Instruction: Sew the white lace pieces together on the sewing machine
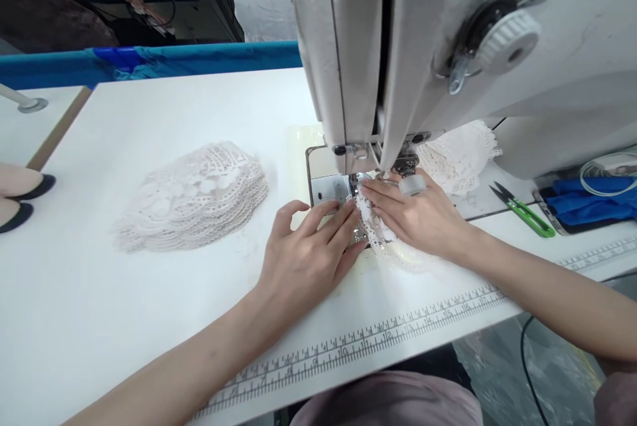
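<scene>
A piece of white openwork lace lies under the needle area of a sewing machine. The fingertips of my left hand rest on its left edge, fingers fanned out and thumb apart from them. From the right, my right hand lies flat over the lace with fingers stretched toward the presser foot, partly behind a round white knob. The lace's near end trails onto the tabletop. Behind my right hand, more white lace is bunched beside the machine. To the left sits a stack of lace pieces.
Green-handled thread snips lie at the right, near a phone with blue cloth on it. A ruler strip runs along the table's front edge. At the far left, another person's dark-tipped fingers reach in.
</scene>
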`<state>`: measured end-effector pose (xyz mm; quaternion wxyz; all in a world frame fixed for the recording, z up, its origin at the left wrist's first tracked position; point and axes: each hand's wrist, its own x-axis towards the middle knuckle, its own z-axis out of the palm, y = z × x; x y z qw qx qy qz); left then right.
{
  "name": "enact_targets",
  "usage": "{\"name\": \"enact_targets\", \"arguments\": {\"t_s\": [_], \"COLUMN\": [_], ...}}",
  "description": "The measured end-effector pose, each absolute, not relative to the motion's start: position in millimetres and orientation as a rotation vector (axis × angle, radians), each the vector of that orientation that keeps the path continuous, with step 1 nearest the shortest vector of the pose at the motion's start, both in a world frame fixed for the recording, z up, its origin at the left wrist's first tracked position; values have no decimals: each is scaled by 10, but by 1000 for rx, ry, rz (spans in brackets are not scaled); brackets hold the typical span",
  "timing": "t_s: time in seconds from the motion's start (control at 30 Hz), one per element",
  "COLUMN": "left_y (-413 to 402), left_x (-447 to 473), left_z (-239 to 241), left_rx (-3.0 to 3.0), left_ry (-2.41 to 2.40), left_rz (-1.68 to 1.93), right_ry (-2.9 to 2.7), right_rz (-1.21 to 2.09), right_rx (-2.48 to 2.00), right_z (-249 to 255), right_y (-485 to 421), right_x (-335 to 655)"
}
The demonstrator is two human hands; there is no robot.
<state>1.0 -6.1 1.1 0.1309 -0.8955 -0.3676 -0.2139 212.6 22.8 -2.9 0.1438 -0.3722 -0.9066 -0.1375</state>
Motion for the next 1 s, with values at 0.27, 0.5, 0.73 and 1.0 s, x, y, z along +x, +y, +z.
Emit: {"name": "enact_targets", "arguments": {"t_s": [0.27, 0.5, 0.73, 1.0], "left_y": [-55, -42, 5, 231], "left_x": [17, 30, 13, 63], "left_z": [8, 23, 72, 75], "left_rx": [-2590, -2546, -2651, -2794], "left_ry": [-1074, -1048, -1089, -1331], "left_rz": [-635, -621, -573, -640], "right_ry": [-2667, -2579, -2560, -2410], "right_rz": [-367, -377, -78, 73], "right_rx": [-1081, -932, -963, -1109], "right_z": [-31, 12, 49, -4], "right_y": [268, 259, 144, 180], "right_x": [2135, 2203, 2150, 2111]}}
